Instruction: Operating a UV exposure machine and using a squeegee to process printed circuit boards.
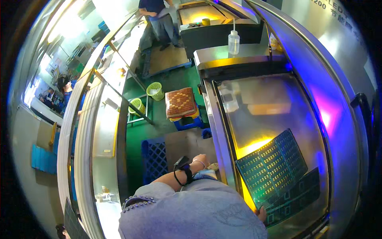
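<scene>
My right hand (262, 214), mostly hidden by my grey top, has its fingertips on the lower corner of a green circuit board panel (272, 165). Rows of small gold pads cover this panel, which lies tilted over the glass bed. A darker green sheet (298, 199) with pale outlines is partly under it. My left hand (201, 158) is in front of my body, left of the machine's edge. Its fingers look curled, and whatever may be in them is hidden. A black band with a small device (182, 165) sits on that forearm.
Yellow light glows from the machine bed (274, 115), beneath a raised lid (314, 79). A squeeze bottle (234, 42) stands on the machine's far ledge. To the left are a stool with a woven cushion (181, 102), green baskets (155, 91) and a blue pallet (154, 159). Another person (159, 20) stands farther off.
</scene>
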`<state>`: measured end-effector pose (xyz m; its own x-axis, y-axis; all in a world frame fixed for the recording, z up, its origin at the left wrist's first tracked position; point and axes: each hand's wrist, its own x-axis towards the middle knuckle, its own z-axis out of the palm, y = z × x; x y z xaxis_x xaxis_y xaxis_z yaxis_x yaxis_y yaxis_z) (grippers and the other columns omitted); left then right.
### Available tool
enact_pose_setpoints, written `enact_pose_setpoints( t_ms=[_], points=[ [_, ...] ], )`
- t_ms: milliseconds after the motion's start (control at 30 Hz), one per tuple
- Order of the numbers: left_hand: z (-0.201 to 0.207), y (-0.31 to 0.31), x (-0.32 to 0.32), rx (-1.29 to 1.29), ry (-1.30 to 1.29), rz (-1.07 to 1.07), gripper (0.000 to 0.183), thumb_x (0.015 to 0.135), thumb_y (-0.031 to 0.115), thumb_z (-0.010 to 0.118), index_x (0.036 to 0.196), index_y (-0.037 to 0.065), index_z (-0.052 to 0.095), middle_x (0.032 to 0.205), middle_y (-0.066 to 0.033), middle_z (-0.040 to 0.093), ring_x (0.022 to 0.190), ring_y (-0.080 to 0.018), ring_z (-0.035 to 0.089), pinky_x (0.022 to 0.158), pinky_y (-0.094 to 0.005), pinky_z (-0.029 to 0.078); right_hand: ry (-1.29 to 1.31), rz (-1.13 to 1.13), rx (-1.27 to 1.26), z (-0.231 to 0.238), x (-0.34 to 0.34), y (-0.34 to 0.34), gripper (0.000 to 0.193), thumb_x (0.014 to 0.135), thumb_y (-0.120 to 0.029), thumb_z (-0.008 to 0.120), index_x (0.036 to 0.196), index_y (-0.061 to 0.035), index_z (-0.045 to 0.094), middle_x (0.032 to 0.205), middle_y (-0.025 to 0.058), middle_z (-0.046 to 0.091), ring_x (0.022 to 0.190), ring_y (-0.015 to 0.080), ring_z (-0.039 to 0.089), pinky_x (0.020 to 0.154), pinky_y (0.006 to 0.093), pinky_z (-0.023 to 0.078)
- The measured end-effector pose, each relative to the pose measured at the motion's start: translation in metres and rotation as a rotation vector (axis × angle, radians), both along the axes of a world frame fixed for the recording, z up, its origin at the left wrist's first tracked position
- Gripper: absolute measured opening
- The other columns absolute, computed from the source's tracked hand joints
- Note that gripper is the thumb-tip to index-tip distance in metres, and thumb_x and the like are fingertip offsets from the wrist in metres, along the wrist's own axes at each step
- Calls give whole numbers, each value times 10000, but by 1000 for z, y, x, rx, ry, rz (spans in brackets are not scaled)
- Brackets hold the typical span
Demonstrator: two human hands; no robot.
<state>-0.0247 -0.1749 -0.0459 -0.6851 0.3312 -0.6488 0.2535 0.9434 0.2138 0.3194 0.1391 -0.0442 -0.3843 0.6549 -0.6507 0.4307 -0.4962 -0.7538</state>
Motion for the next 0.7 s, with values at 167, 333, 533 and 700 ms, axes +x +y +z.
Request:
enact_pose_setpoints(
  t_ms=[167,333,533,700],
  points=[
    [39,24,4,-7,14,75,268,784,223,537,964,68,661,953,-173,633,898,-322,616,743,-409,501,326,-19,208,-15,-7,-7,316,837,-231,594,1044,-9,507,989,128,499,871,211,506,698,294,456],
    [34,38,11,404,196,172,241,784,300,559,915,119,650,874,-148,640,822,-321,619,703,-405,490,33,432,889,34,-13,9,408,816,-44,589,1190,28,444,1121,218,489,967,287,520,852,340,422],
    [30,124,4,719,19,213,356,751,323,604,1012,86,548,889,-148,626,819,-306,600,682,-387,483,-325,757,1328,-33,127,63,462,799,-146,610,1202,16,453,1065,204,524,984,311,532,865,361,431],
    [-67,246,34,629,-331,199,491,729,384,646,1081,75,500,847,-83,620,729,-270,604,556,-413,499,-473,507,1128,-13,129,28,451,801,-156,607,1191,17,461,1066,205,527,983,310,533,860,367,432]
  ],
)
